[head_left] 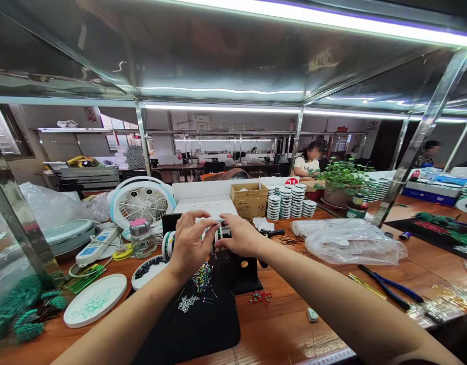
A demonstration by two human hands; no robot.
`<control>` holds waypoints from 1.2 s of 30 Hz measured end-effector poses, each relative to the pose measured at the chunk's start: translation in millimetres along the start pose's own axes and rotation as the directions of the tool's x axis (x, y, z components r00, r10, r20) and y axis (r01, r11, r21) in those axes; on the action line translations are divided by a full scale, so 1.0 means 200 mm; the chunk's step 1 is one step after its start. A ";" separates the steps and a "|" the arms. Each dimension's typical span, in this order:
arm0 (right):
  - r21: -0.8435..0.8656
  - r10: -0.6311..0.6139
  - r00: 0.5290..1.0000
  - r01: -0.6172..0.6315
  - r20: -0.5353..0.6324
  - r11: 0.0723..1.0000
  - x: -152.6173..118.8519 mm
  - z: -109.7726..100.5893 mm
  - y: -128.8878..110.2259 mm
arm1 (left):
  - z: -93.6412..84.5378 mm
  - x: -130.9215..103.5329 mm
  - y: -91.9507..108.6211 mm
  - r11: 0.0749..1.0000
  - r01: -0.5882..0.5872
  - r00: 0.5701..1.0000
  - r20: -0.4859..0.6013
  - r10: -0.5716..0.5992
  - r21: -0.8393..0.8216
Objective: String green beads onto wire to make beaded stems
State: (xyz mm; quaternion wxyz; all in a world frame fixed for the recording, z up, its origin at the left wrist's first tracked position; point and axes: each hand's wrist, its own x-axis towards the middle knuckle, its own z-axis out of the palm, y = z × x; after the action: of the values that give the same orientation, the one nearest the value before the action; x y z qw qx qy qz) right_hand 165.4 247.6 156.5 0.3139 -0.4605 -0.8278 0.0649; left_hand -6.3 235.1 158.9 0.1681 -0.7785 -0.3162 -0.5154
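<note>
My left hand [191,242] and my right hand [239,234] are raised above a black mat [214,324], their fingertips almost meeting. Each has thumb and fingers drawn together in a pinch. What they grip is small and mostly hidden by the fingers. A row of white spools [166,245] stands on edge behind my left hand, and a white and green rim shows between the two hands. Below them on the mat lie a heap of colourful bead-headed pins [203,276] and a small pile of silvery pieces [188,303]. A black stand [244,274] is under my right hand.
Left are a white plate with green strands [71,317], a glass jar [143,243] and a fan [121,205]. Stacked spools [285,203] and a cardboard box [249,200] stand behind. Right lie blue-handled pliers [389,289] and a plastic bag [355,248]. Another person [307,165] sits farther back.
</note>
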 end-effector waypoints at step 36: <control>-0.056 0.063 0.919 -0.044 0.389 0.997 0.32 -0.02 0.04 | 0.06 -0.26 -0.11 0.963 -0.269 0.930 0.259 0.261 -0.007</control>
State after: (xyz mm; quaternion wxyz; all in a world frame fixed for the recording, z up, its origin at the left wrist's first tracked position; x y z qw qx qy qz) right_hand 149.4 301.7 186.6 0.1299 -0.4679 -0.8621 0.1448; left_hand -26.1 241.3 105.3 0.2048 -0.8718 -0.2349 -0.3779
